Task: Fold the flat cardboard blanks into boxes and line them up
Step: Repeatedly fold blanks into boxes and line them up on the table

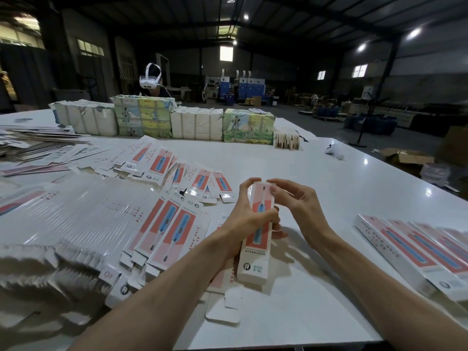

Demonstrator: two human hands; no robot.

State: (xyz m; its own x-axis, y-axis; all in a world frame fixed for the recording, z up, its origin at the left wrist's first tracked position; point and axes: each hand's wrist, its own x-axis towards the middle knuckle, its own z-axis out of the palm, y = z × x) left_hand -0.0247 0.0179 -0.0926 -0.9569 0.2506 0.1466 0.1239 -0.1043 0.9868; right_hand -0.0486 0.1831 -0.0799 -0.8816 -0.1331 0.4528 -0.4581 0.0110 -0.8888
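Blanks (162, 229) lie fanned flat on the left of the table (329, 178). My left hand (249, 219) curls round the middle of a folded box (255, 249), held upright near the table's centre. My right hand (296, 201) pinches its top end with curved fingertips. Finished boxes (410, 252) lie side by side at the right.

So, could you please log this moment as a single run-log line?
step: folding box | left hand grips box | right hand pinches its far end | finished boxes rowed right | blanks piled left
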